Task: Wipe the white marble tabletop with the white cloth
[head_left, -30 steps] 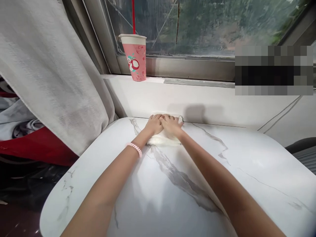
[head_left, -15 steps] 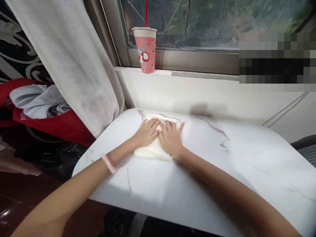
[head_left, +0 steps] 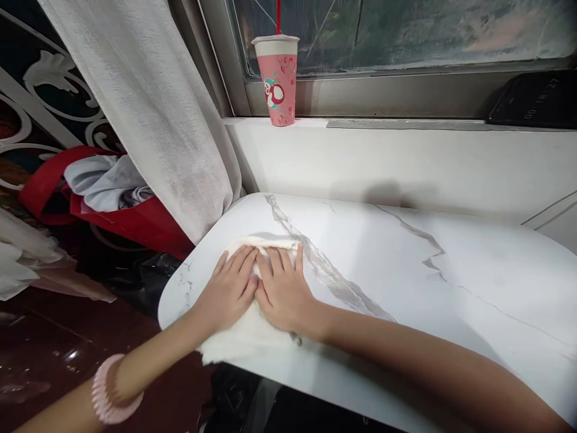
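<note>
A cream-white cloth [head_left: 246, 346] lies flattened on the white marble-patterned table [head_left: 360, 240], its lower left edge reaching the table's front edge. My left hand [head_left: 232, 288] presses flat on the cloth, fingers stretched forward. Beside it, my right hand [head_left: 286, 291] also lies flat on the cloth with its fingers spread, and the two thumbs meet or nearly meet. A small greyish bit [head_left: 296, 339] shows by the right wrist; I cannot make out what it is. Around my left forearm sits a pink coiled band [head_left: 110, 391].
On the windowsill stand a pink paper cup [head_left: 278, 84] with a red straw and, at the right, a black phone [head_left: 534, 99] showing a timer. A pale curtain [head_left: 157, 108] hangs at the left, next to a red bag [head_left: 135, 225] holding grey-white fabric.
Both hands have slid the cloth toward me and to the left, from near the back edge to the front left of the table. The view has shifted slightly.
</note>
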{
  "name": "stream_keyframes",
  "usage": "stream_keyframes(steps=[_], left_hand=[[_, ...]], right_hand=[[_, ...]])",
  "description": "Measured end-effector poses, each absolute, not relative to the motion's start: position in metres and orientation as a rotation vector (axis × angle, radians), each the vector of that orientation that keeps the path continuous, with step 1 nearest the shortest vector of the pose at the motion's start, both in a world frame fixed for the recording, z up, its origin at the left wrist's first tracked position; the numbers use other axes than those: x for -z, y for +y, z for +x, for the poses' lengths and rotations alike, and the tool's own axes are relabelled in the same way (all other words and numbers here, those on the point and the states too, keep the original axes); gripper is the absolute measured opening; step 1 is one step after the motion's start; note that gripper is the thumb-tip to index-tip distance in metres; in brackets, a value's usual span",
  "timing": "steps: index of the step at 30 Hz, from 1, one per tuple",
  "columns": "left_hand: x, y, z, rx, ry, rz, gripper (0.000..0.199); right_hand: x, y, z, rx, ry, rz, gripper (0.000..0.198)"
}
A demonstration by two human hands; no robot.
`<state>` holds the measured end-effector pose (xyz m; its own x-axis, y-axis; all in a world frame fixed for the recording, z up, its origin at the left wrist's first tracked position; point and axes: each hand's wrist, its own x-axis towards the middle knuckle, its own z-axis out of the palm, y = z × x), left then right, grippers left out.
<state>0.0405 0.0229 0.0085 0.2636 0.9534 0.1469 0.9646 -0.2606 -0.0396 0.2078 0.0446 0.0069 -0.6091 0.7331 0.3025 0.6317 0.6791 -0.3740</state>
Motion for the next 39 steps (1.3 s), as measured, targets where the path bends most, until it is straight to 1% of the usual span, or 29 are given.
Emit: stream_keyframes(steps=[4, 12, 15, 18, 23, 28, 34, 39], left_hand=[[-0.013, 0.091, 0.029, 0.170, -1.837, -2.451, 0.052], [-0.014, 0.235, 0.015, 0.284, -1.605, -2.682, 0.050], [-0.013, 0.265, 0.007, 0.321, -1.583, -2.713, 0.049], [-0.012, 0.276, -0.004, 0.360, -1.621, -2.682, 0.047], [-0.009, 0.268, -0.023, 0.374, -1.672, -2.625, 0.048], [-0.008, 0.230, -0.037, 0.355, -1.702, -2.603, 0.049], [-0.010, 0.141, -0.043, 0.377, -1.785, -2.587, 0.053], [-0.010, 0.052, -0.038, 0.393, -1.848, -2.513, 0.051]], right_hand=[[-0.003, 0.099, 0.189, -0.341, -2.371, -1.199, 0.050], [-0.001, 0.200, 0.171, -0.318, -2.147, -1.463, 0.046], [-0.002, 0.225, 0.163, -0.320, -2.100, -1.493, 0.044], [-0.002, 0.242, 0.154, -0.321, -2.104, -1.488, 0.043], [-0.002, 0.246, 0.139, -0.313, -2.140, -1.430, 0.043], [0.001, 0.216, 0.130, -0.304, -2.187, -1.327, 0.044], [0.000, 0.140, 0.127, -0.353, -2.242, -1.231, 0.047], [-0.003, 0.063, 0.138, -0.371, -2.333, -1.097, 0.051]])
